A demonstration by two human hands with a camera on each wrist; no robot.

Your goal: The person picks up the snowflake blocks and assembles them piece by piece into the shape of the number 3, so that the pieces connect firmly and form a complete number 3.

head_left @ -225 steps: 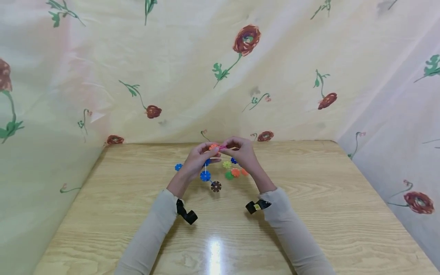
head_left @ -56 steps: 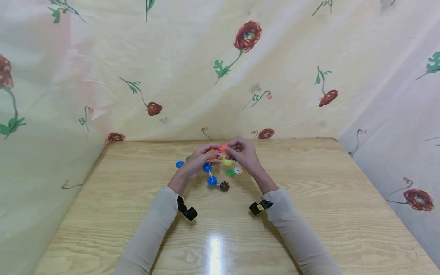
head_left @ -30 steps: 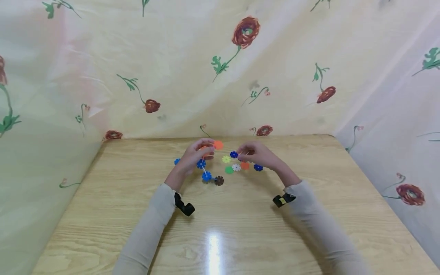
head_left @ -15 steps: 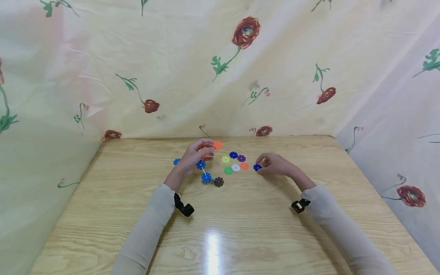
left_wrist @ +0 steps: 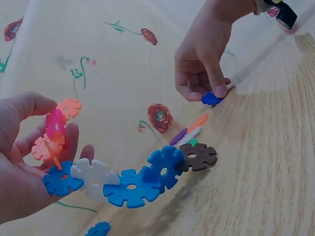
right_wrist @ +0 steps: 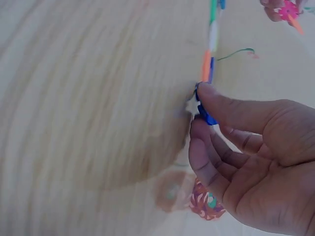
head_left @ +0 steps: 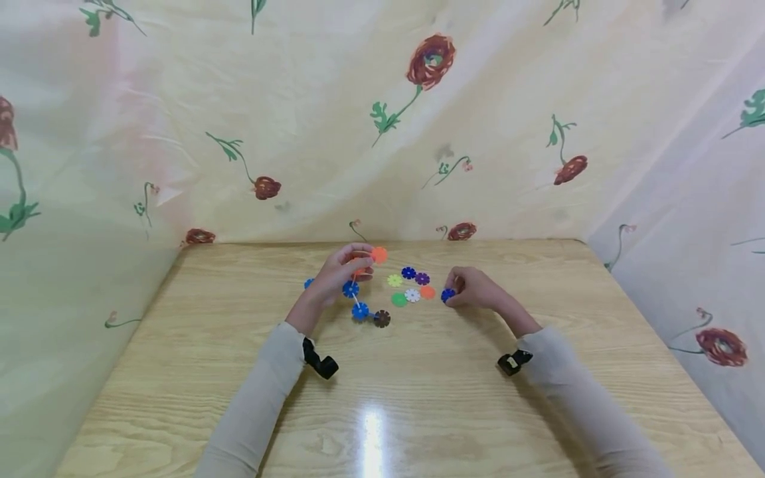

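Note:
My left hand [head_left: 340, 272] holds up a chain of interlocked notched plastic discs (snowflake building discs). In the left wrist view the chain runs from an orange disc [left_wrist: 70, 107] past the fingertips, through a pink disc [left_wrist: 55, 124] and another orange one, then blue and white discs [left_wrist: 93, 178], to a brown disc [left_wrist: 198, 157] at its far end. Over on the right, my right hand [head_left: 475, 289] pinches a dark blue disc [head_left: 447, 295] between thumb and fingers, at the tabletop. Part of the chain is hidden behind the left fingers.
Between the hands lie loose discs: yellow [head_left: 395, 281], dark blue [head_left: 409, 272], purple [head_left: 422, 279], green [head_left: 399, 300], white [head_left: 412, 295] and orange [head_left: 427, 292]. A blue disc [head_left: 309, 283] shows behind the left wrist. The wooden table [head_left: 430, 398] meets a flowered cloth backdrop [head_left: 335, 133].
An orange disc from the loose group now sits on the chain's upper end. My right hand has left the chain, moved right and taken hold of the dark blue disc. The left hand stays nearly still.

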